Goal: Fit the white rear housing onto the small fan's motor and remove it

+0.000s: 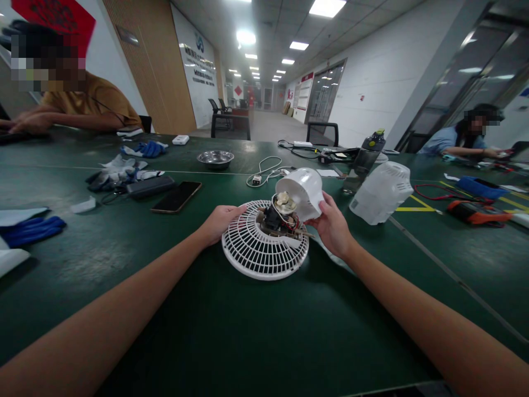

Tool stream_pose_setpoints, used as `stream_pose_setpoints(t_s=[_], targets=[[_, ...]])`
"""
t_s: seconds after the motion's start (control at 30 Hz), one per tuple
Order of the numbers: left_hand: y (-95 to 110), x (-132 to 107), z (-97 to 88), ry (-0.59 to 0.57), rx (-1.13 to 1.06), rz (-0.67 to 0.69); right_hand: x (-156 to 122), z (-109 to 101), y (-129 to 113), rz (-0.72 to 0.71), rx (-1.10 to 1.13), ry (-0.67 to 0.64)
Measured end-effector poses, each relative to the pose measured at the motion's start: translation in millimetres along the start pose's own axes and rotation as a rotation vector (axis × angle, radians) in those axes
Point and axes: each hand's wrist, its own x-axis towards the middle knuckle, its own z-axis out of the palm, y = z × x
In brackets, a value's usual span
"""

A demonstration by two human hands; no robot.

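Note:
A white round fan grille (pixel 257 252) lies flat on the dark green table (pixel 264 331), with a small motor and red and black wires (pixel 276 216) standing at its middle. My left hand (pixel 218 222) grips the grille's left rim, fingers curled over it. My right hand (pixel 333 227) is closed on a white dome-shaped motor cover (pixel 301 190), held tilted just above and right of the motor.
A white plastic fan housing (pixel 382 192) lies to the right, with a dark bottle (pixel 366 157) behind it. A phone (pixel 176 197), a power bank (pixel 149 186), gloves (pixel 32 229), a steel bowl (pixel 215 159) and a white cable (pixel 264 171) lie around. Other people sit at far left and far right.

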Motion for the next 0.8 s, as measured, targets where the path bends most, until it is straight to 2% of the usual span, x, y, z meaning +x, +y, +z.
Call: stream_pose_setpoints(t_s=[0.2,0.5,0.57,0.7,0.8], targets=[[3,-3,2.5,0.012,0.009,-0.001,-3,-3,1,-0.161,-0.289,-0.073],[4,-5,5.5,0.057,0.154,0.04,-17,11,-5,-0.42,-0.668,-0.204],[4,-6,5.7,0.08,0.248,0.093,-16,9,-5,-0.45,-0.736,-0.233],[5,-6,2.9,0.149,0.545,0.299,-13,2,-6,-0.465,-0.802,-0.287],[8,-9,1.2,0.147,0.743,0.442,-12,0,-8,-0.464,-0.811,-0.313]])
